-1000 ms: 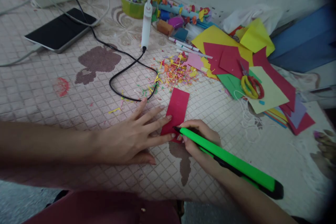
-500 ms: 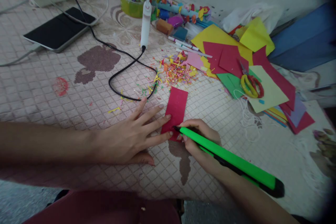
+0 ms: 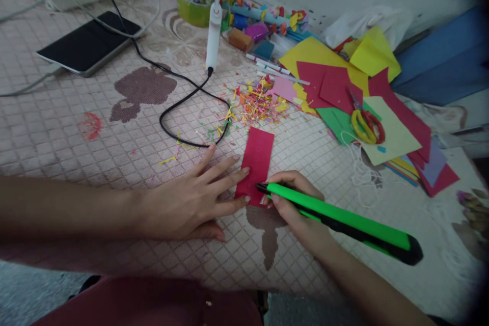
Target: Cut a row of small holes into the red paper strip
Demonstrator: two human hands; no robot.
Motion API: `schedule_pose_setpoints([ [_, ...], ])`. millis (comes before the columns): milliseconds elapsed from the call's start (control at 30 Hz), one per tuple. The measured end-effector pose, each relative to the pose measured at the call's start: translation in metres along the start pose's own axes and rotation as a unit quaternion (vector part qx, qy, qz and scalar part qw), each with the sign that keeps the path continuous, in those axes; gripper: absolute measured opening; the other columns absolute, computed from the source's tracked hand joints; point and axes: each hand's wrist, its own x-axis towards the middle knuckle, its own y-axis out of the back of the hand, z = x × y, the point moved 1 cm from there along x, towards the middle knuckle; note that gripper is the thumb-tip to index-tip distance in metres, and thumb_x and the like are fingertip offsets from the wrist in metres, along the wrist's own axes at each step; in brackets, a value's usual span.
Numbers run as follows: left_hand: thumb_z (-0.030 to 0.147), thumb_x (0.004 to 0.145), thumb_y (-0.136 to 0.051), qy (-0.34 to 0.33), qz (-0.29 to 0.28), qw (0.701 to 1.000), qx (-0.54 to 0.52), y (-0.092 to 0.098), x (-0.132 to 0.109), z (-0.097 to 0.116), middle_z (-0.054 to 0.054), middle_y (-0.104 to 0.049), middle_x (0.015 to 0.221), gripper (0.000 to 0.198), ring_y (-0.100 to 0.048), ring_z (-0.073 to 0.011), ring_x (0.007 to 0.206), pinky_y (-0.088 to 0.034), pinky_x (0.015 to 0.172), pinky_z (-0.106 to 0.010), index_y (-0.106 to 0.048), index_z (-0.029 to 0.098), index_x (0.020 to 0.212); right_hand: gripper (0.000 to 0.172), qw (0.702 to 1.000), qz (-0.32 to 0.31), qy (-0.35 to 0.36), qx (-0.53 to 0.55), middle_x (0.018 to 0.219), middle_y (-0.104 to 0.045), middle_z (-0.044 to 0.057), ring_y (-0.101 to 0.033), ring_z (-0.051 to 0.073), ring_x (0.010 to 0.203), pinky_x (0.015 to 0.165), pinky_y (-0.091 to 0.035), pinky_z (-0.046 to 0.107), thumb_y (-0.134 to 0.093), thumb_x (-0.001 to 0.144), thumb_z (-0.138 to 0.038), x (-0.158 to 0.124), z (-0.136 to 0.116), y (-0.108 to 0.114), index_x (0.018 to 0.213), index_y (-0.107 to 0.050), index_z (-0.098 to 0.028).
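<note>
Left hand (image 3: 196, 196) flat, fingers spread, grasping nothing; two fingertips rest on the left side of a red rectangular paper strip (image 3: 257, 155). Strip lies on the cloth-covered desk (image 3: 313, 150), mid-width, between near and far edges. Right hand (image 3: 301, 224) clenched round a long green-and-black plastic tool (image 3: 336, 214), dark tip at the strip's lower part; contact unclear. Multicoloured paper snippets (image 3: 263, 104) just beyond the strip. Yellow-and-red-handled scissors (image 3: 364, 125) on sheets toward the desk's right edge.
</note>
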Motion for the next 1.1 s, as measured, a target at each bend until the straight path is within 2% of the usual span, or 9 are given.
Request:
schedule_pose_setpoints([
  [100, 0.049, 0.089, -0.076, -0.005, 0.008, 1.000, -0.001, 0.000, -0.001, 0.000, -0.019, -0.046, 0.158, 0.061, -0.036, -0.0462, 0.149, -0.018, 0.119, -0.077, -0.057, 0.024, 0.142, 0.012, 1.000, -0.006, -0.012, 0.002, 0.070, -0.074, -0.003, -0.070, 0.013, 0.062, 0.055, -0.056, 0.021, -0.063, 0.087, -0.022, 0.000, 0.000, 0.001, 0.097, -0.069, -0.024],
  [433, 0.049, 0.091, -0.074, -0.010, 0.003, 1.000, 0.006, 0.000, 0.001, 0.000, -0.020, -0.047, 0.157, 0.060, -0.037, -0.0496, 0.148, -0.021, 0.116, -0.080, -0.058, 0.024, 0.143, 0.013, 0.999, 0.037, 0.033, -0.009, 0.066, -0.075, -0.003, -0.072, 0.014, 0.056, 0.051, -0.054, 0.022, -0.063, 0.082, -0.018, 0.003, -0.003, -0.007, 0.091, -0.069, -0.023],
  [567, 0.050, 0.092, -0.073, -0.011, 0.001, 1.000, 0.002, 0.000, 0.003, -0.001, -0.022, -0.048, 0.156, 0.059, -0.038, -0.0507, 0.147, -0.022, 0.114, -0.081, -0.059, 0.023, 0.142, 0.016, 0.999, 0.025, 0.047, -0.005, 0.069, -0.075, -0.003, -0.072, 0.013, 0.058, 0.053, -0.056, 0.021, -0.064, 0.082, -0.015, 0.000, 0.000, -0.006, 0.095, -0.070, -0.024],
  [767, 0.049, 0.092, -0.073, 0.002, -0.011, 1.000, -0.007, 0.001, 0.002, 0.000, -0.019, -0.049, 0.156, 0.058, -0.036, -0.0469, 0.149, -0.019, 0.118, -0.078, -0.058, 0.026, 0.143, 0.018, 0.998, 0.028, 0.052, -0.013, 0.070, -0.074, -0.005, -0.071, 0.012, 0.059, 0.056, -0.056, 0.020, -0.064, 0.084, -0.014, -0.002, 0.003, -0.005, 0.097, -0.070, -0.026],
  [900, 0.049, 0.092, -0.073, -0.002, -0.004, 1.000, -0.004, 0.001, 0.002, 0.000, -0.021, -0.049, 0.155, 0.059, -0.038, -0.0492, 0.147, -0.021, 0.115, -0.080, -0.058, 0.024, 0.143, 0.023, 0.998, 0.015, 0.059, -0.013, 0.073, -0.075, -0.004, -0.072, 0.012, 0.061, 0.056, -0.057, 0.021, -0.063, 0.084, -0.012, -0.003, 0.007, -0.006, 0.101, -0.070, -0.026],
  [1100, 0.050, 0.091, -0.075, 0.000, -0.004, 1.000, 0.004, 0.000, 0.003, 0.001, -0.020, -0.049, 0.155, 0.061, -0.039, -0.0492, 0.146, -0.022, 0.115, -0.081, -0.057, 0.025, 0.144, 0.019, 0.998, 0.016, 0.055, -0.009, 0.070, -0.075, -0.004, -0.071, 0.012, 0.059, 0.054, -0.056, 0.021, -0.065, 0.083, -0.014, -0.002, 0.004, -0.007, 0.097, -0.069, -0.025],
])
